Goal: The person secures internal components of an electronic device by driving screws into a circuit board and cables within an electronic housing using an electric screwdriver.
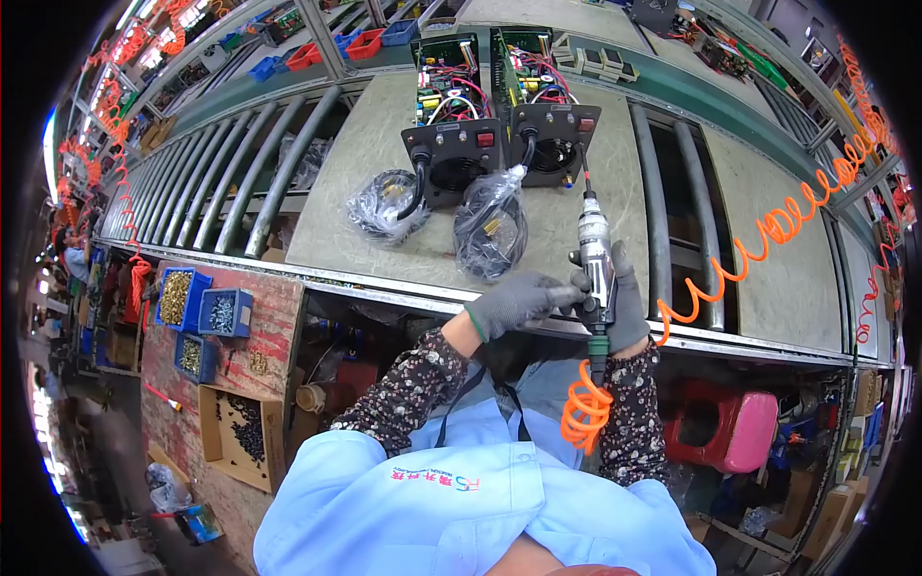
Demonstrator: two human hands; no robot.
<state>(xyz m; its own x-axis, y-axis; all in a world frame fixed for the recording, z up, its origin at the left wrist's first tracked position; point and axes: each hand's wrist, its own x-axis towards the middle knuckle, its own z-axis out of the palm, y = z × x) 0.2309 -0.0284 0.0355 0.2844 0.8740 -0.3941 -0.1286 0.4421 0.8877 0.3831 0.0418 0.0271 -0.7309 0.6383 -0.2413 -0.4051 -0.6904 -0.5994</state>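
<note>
My right hand [629, 302], in a grey glove, is wrapped round a silver and black air screwdriver [596, 252]. Its long bit points away from me, with the tip by the right edge of the black panel on the right-hand power unit [555, 120]. My left hand [519, 303], also gloved, is closed beside the tool, its fingertips near the right fingers; whatever it holds is hidden. A second power unit [449, 130] stands alongside, its circuit boards exposed too. From each panel runs a black cable, coiled in clear plastic bags: the left bag [387, 205] and the right bag [491, 230].
A coiled orange air hose [583, 413] hangs from the screwdriver. Metal rollers [259, 173] flank the work board [336, 216]. At lower left, blue bins [226, 312] of fasteners and a cardboard box [240, 437] of black parts sit on a worn red bench. A pink stool [744, 432] stands underneath.
</note>
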